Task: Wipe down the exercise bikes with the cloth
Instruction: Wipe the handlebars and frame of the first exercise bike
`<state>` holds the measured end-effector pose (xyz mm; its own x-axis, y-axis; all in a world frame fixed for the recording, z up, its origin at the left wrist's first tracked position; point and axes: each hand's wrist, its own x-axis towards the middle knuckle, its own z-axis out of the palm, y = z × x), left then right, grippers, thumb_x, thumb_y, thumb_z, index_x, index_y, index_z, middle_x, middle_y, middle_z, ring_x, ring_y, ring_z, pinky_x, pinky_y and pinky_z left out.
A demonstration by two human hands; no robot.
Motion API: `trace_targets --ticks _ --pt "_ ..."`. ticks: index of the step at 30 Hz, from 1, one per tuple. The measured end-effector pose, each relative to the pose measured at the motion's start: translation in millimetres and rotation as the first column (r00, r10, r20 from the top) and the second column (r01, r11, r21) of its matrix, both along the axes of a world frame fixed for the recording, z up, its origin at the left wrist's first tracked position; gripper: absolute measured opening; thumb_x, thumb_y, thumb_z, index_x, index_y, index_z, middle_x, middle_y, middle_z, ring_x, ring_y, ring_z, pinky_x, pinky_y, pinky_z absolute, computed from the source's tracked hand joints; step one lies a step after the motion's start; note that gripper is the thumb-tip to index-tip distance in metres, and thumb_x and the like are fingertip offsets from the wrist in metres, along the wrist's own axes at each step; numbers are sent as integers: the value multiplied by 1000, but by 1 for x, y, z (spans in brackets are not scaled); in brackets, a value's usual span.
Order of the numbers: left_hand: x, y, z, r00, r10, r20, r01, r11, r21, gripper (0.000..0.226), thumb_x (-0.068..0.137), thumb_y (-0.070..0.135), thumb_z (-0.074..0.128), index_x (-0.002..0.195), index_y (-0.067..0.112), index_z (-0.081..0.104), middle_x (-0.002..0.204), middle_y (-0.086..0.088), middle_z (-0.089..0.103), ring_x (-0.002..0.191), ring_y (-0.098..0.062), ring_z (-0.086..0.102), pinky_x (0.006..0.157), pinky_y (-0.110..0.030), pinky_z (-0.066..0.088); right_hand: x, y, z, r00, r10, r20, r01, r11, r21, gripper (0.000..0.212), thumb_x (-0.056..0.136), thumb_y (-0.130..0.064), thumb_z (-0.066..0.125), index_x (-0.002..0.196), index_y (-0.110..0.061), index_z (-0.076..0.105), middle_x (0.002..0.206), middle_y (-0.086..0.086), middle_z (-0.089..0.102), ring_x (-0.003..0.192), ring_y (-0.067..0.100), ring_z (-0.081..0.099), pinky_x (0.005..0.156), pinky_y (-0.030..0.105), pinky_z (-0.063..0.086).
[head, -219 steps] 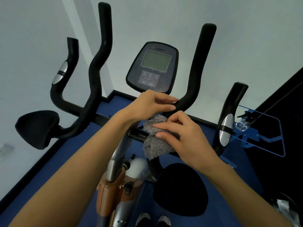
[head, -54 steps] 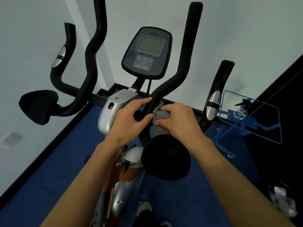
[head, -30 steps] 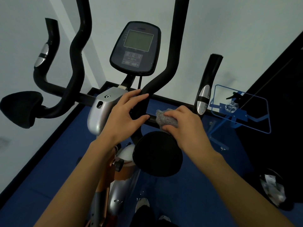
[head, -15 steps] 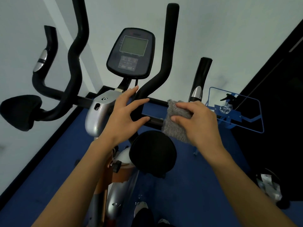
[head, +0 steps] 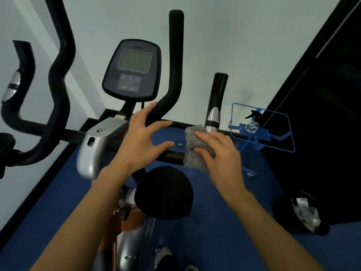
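Observation:
An exercise bike fills the view, with a dark console (head: 133, 70) up the middle and black handlebars (head: 174, 61) on both sides. My right hand (head: 218, 151) presses a grey fuzzy cloth (head: 194, 148) around the black crossbar (head: 173, 153), right of centre, just below the silver-banded grip (head: 213, 119). My left hand (head: 141, 139) hovers with fingers spread beside the base of the right upright handle, next to the silver stem cover (head: 93, 147). It holds nothing.
A round black elbow pad (head: 165, 192) sits under the crossbar, another at the far left (head: 5, 151). A blue wire stand with a spray bottle (head: 253, 124) stands at right. A black waste bin (head: 300, 214) is on the blue floor by a dark wall.
My right hand slid the cloth rightward along the crossbar, from the stem toward the silver-banded grip. My left hand came off the bar and opened.

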<state>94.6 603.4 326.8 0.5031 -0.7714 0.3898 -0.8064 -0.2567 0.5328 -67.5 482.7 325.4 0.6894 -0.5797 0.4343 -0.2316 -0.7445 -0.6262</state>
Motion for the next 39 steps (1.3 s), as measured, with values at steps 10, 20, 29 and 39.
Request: trace_targets --ticks 10,20,29,39 --pt "0 0 -1 998 -5 62 3 999 37 49 70 28 79 117 21 63 150 -9 24 136 -29 20 105 -35 21 28 -36 26 998 -57 14 57 998 3 33 83 -9 64 115 -12 62 105 9 62 99 23 55 87 14 34" --pt "0 0 -2 997 -11 72 7 999 52 49 72 28 77 118 22 62 151 -8 22 137 -28 18 106 -34 20 18 -25 17 994 -97 46 90 985 145 36 83 -11 64 118 -14 60 101 -2 50 98 13 50 87 16 39" --pt "0 0 -1 997 -11 71 6 998 66 50 72 29 77 119 22 62 151 -8 21 137 -28 19 105 -34 22 24 -44 31 991 -112 67 103 986 129 36 83 -11 65 118 -15 60 103 2 54 93 6 47 78 0 34" --pt "6 -13 10 992 -5 126 -4 997 72 47 76 32 74 120 22 62 147 -11 32 135 -27 22 106 -37 25 19 -43 38 982 -148 116 127 977 172 34 83 -12 65 117 -16 61 99 -7 49 93 7 50 86 17 42"
